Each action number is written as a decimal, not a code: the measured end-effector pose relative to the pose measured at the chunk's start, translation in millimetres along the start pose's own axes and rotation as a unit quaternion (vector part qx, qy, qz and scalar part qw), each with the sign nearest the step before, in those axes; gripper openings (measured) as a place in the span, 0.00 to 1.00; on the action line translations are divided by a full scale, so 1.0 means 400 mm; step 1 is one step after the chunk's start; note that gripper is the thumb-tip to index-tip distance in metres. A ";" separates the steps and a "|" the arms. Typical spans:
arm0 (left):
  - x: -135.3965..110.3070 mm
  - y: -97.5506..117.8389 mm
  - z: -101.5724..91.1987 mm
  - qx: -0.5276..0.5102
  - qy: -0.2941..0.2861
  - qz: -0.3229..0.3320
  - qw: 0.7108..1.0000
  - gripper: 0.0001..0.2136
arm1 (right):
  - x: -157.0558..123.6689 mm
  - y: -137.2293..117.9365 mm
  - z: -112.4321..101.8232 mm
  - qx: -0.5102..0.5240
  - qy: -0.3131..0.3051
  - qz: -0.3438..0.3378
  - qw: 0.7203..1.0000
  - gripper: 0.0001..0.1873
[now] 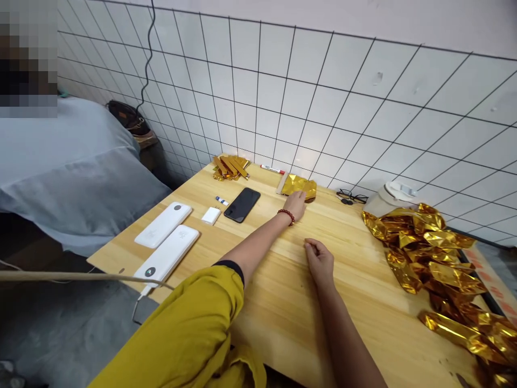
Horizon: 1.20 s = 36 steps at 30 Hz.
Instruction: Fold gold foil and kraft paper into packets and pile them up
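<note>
My left hand point(295, 205), with a red bead bracelet at the wrist, reaches across the wooden table to a flat pile of gold foil bags point(298, 185) near the wall. Its fingers are closed together at the pile's near edge; the fingertips are partly hidden. Nearer to me, my right hand point(320, 262) hovers over or rests on the wood, fingers loosely curled in and nothing visible in them. A heap of crumpled gold foil bags point(420, 237) lies along the table's right side.
Left of my arm are a black phone point(242, 205), a white charger point(210, 215) and two white power banks point(163, 224). Folded gold strips point(230, 167), a marker point(272, 169), glasses point(351, 197) and a white bin point(390, 196) line the tiled wall. Someone in grey point(72, 167) is at left.
</note>
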<state>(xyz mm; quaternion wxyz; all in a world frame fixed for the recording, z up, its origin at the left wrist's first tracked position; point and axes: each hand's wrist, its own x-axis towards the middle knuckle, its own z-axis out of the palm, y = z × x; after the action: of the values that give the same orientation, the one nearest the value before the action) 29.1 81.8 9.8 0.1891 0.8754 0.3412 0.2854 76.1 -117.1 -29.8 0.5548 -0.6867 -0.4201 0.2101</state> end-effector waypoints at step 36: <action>0.064 -0.030 -0.039 0.033 -0.077 0.017 0.996 0.18 | 0.010 -0.006 0.006 -0.067 -0.018 -0.044 0.997 0.16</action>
<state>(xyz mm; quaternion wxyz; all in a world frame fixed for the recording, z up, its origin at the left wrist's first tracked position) 28.9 110.4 25.0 0.1808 0.9063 0.3197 0.2091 75.6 -112.5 -27.7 0.5083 -0.6994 -0.4731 0.1692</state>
